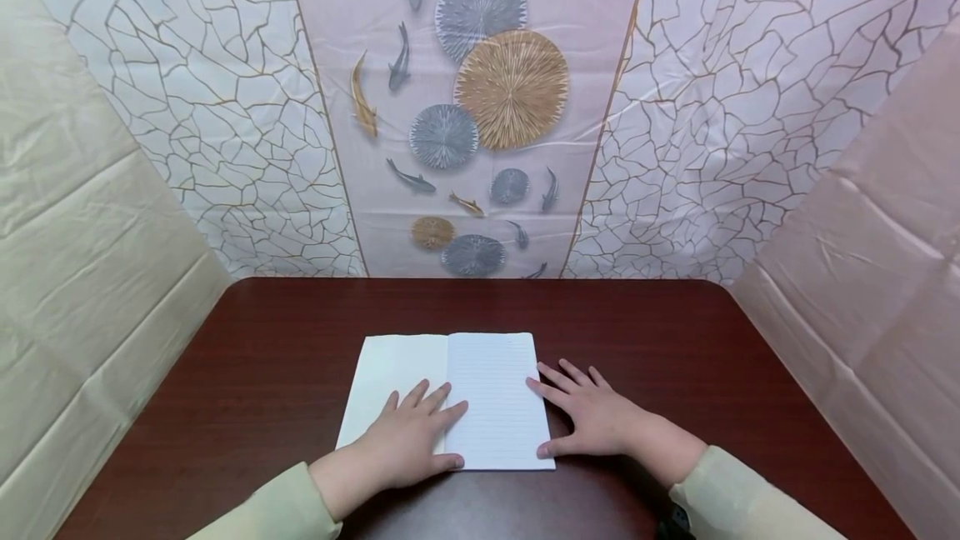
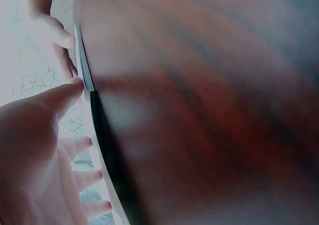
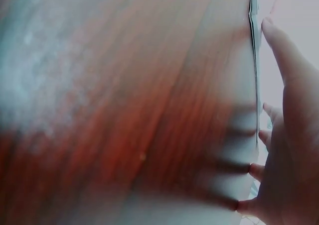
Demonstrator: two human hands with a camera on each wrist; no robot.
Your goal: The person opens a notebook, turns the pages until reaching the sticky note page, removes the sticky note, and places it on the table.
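Observation:
An open notebook [image 1: 491, 407] lies on the dark reddish-brown table, its right page ruled with lines and its left page [image 1: 401, 361] plain. Across the left page and the centre fold, my left hand [image 1: 408, 444] rests with fingers spread, thumb and index fingertip on the ruled page. My right hand [image 1: 596, 419] lies at the notebook's right edge with fingers spread; its thumb and index fingertip touch the ruled page's margin, while other fingers reach past it over the table. In the left wrist view the notebook [image 2: 84, 60] appears edge-on, thin, beneath my left thumb.
The table [image 1: 262, 373] has a glossy wood surface with rounded far corners. Behind it hangs a patterned cloth [image 1: 465, 190] with fish and round leaf shapes. Pale cloth walls [image 1: 97, 298] stand on both sides. A small dark object [image 1: 675, 523] shows at the right wrist.

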